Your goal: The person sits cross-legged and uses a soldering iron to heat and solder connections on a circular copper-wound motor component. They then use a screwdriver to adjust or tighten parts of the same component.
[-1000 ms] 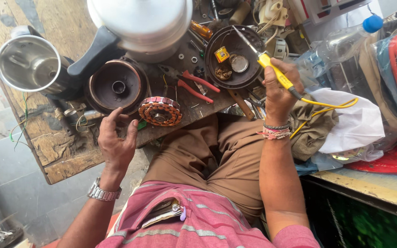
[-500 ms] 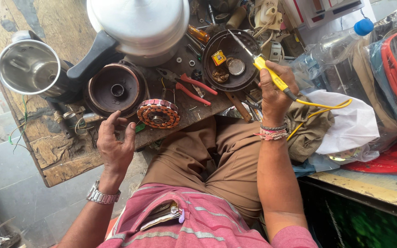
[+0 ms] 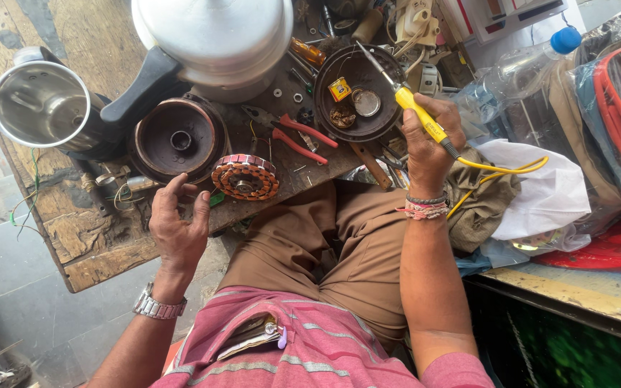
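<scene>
Yellow-handled soldering iron (image 3: pixel 417 115) gripped in right hand (image 3: pixel 429 140) — left hand (image 3: pixel 177 230) open beside copper-wound stator (image 3: pixel 245 177).

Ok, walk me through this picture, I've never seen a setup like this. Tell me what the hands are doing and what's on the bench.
This is one view from a camera worn on a person's head, looking down at their lap and a worn wooden workbench. The right hand has its grip on a yellow-handled soldering iron, tip over a round dark dish of small parts. The left hand is empty, beside a round copper-wound motor coil. Nearby lie red-handled pliers, a steel jar and a brown round motor housing.
</scene>
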